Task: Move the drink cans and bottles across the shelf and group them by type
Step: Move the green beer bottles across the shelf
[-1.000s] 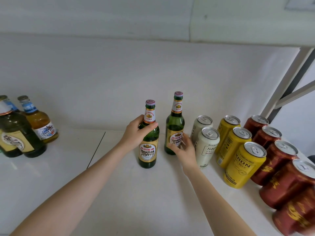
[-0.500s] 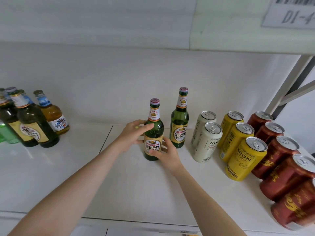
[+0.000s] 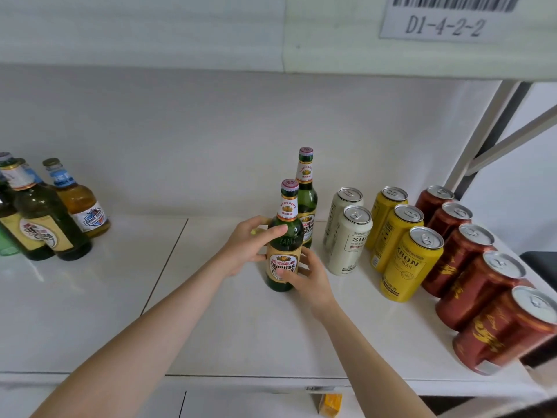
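**Green glass bottle** [image 3: 291, 242]: gold label, red cap. It stands upright at the centre of the shelf [image 3: 211, 321].
- Left hand [image 3: 245, 248] wraps the shoulder, thumb across the glass below the neck label.
- Right hand [image 3: 310, 279] grips low, thumb on the front of the gold label, fingers round the right side.
- Both hands are closed on this one bottle.

**Just behind it, far side:** a second green bottle [image 3: 307, 200] of the same brand, upright. Cannot tell whether the two touch.

**Right of the pair:**
- white cans [image 3: 349, 245], two
- yellow cans [image 3: 407, 267], three
- red cans [image 3: 461, 254], five

Each colour runs far to near in its own line.

**Well apart, at left:** a cluster of dark bottles [image 3: 45, 218] and an amber bottle [image 3: 80, 203] with a blue label.

**Step, as judged:** the cans look sorted. The matching green pair appears to be forming one more row beside the white cans. The next move calls for seating the near bottle squarely in front of its twin. Then comes a clean release that does not tip the tall, narrow shape.

**Materials:**
- Bottles: the glass is smooth and glossy, likely slippery, and the paper labels should give a better hold.
- Cans: metal cylinders with printed sides and bright silver lids.
- Shelf: glossy white, probably low friction, with a seam left of the hands.
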Tool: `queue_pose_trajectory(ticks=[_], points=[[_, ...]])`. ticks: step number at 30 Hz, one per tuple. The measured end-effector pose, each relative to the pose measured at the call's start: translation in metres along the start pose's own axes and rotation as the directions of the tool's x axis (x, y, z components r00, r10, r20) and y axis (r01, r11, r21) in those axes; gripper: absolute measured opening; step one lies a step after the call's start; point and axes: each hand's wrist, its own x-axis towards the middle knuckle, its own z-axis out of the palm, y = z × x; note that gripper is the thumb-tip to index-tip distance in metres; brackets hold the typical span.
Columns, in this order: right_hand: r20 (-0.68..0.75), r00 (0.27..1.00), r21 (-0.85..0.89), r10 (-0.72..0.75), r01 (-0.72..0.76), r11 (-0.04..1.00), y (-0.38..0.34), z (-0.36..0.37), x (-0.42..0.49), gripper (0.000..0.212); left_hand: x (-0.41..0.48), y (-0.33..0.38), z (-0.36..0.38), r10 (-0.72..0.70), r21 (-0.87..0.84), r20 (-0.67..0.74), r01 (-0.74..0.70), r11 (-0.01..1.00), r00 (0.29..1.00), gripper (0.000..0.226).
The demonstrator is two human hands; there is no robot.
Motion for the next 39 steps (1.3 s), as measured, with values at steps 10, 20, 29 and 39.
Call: queue_pose_trajectory(ticks=[10, 20, 29, 39], points=[[-0.09, 0.996, 0.033, -0.026, 0.029, 0.999, -0.007, -0.025, -0.007, 0.053, 0.011, 0.005, 0.04, -0.004, -0.029, 0.018, 0.004, 1.0, 1.0, 0.035], [-0.11, 0.994, -0.013, -0.026, 0.024, 1.0, -0.01, -0.034, 0.012, 0.054, 0.029, 0.0, 0.043, 0.001, -0.09, -0.007, -0.002, 0.996, 1.0, 0.069], [-0.134, 0.991, 0.0, -0.006, 0.006, 1.0, -0.008, -0.032, 0.028, 0.065, 0.045, -0.001, 0.038, -0.01, -0.085, -0.023, 0.008, 0.996, 1.0, 0.067], [-0.144, 0.989, -0.026, -0.024, 0.02, 0.999, -0.009, -0.03, 0.03, 0.057, 0.051, -0.002, 0.033, -0.02, -0.072, 0.001, 0.021, 0.997, 1.0, 0.068]])
